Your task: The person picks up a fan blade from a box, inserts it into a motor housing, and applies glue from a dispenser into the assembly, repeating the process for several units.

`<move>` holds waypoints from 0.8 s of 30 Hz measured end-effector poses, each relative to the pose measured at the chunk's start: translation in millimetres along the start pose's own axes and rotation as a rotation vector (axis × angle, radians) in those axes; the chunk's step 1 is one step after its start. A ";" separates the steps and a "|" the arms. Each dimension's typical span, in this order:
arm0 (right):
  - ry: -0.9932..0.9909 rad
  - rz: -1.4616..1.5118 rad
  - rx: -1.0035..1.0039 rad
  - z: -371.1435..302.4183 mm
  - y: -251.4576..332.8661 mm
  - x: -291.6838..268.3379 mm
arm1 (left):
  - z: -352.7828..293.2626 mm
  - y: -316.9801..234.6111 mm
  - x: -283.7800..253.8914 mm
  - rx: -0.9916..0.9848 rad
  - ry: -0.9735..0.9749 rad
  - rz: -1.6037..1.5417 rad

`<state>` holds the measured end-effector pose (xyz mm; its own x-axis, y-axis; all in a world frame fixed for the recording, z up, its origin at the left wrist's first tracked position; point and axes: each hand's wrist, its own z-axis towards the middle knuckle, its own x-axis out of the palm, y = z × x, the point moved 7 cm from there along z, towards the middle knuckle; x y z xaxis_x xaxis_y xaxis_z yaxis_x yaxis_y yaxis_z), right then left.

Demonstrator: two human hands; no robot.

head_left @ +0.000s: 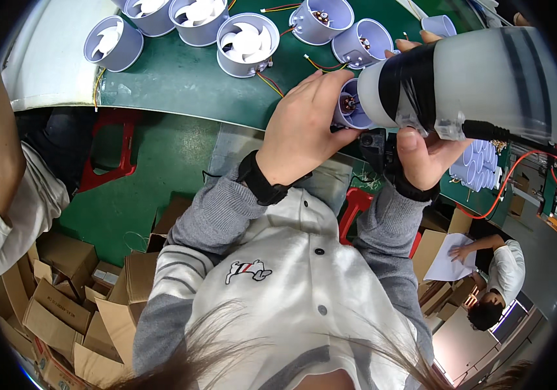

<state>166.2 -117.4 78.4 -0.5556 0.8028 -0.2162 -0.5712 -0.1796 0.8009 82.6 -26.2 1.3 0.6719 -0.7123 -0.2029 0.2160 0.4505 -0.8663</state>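
Observation:
My left hand (304,127) is closed around a small lavender cylindrical fan housing (351,110) with a motor showing inside it. My right hand (428,153) grips a large power tool (473,81) with a translucent white body and black tape bands, its nose pressed against the housing's open end. A black wristband sits on each of my wrists. Both hands hover over the near edge of the green worktable (187,84).
Several lavender fan housings, some with white impellers (247,44), stand on the green table with red and yellow wires. A stack of more housings (480,166) lies at right. Cardboard boxes (64,305) pile at lower left. Another person's arm (2,149) is at left; a second person (499,279) is at lower right.

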 end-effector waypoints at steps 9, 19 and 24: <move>0.068 0.061 -0.059 8.0 1.0 4.4 | -0.2 -0.3 1.8 -0.021 0.008 0.001; 0.075 0.070 -0.103 10.4 1.7 3.5 | -0.1 -1.1 1.9 0.009 -0.006 0.000; 0.056 0.049 -0.063 7.2 1.3 2.6 | 0.2 -0.1 1.6 0.000 0.000 -0.016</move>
<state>168.4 -111.4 82.9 -0.6155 0.7597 -0.2099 -0.5785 -0.2546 0.7749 83.8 -27.3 1.1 0.6687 -0.7191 -0.1890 0.2263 0.4389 -0.8696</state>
